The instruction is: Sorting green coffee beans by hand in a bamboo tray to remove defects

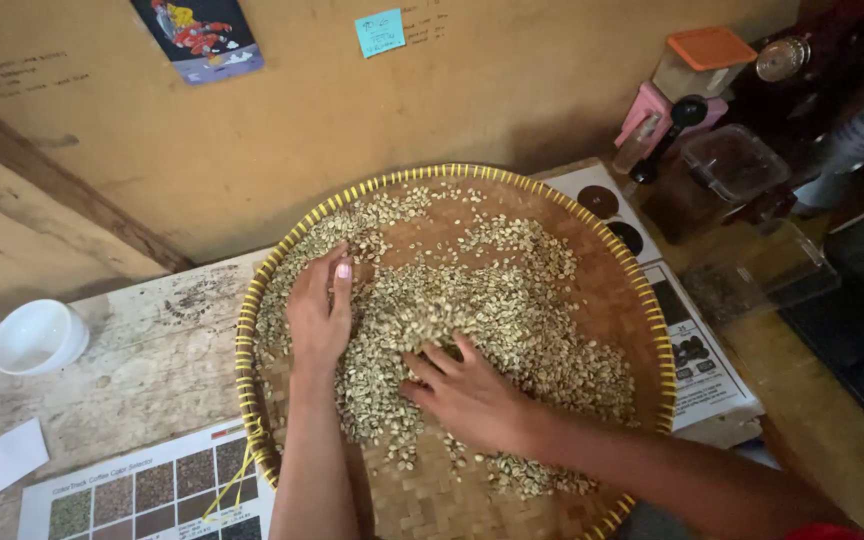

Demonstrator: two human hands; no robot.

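Note:
A large round woven bamboo tray (624,300) with a yellow rim lies on the wooden table. Pale green coffee beans (512,310) are spread across it in a loose heap. My left hand (319,312) lies flat on the beans at the tray's left side, fingers together and pointing away from me. My right hand (464,392) rests on the beans near the middle, fingers spread and dug slightly into the heap. Neither hand visibly grips anything.
A white bowl (37,337) stands at the table's left edge, a white paper slip (0,460) nearer me. A printed colour chart (152,495) lies under the tray's left front. Containers and a pink-based grinder (667,115) crowd the back right. A wooden wall stands behind.

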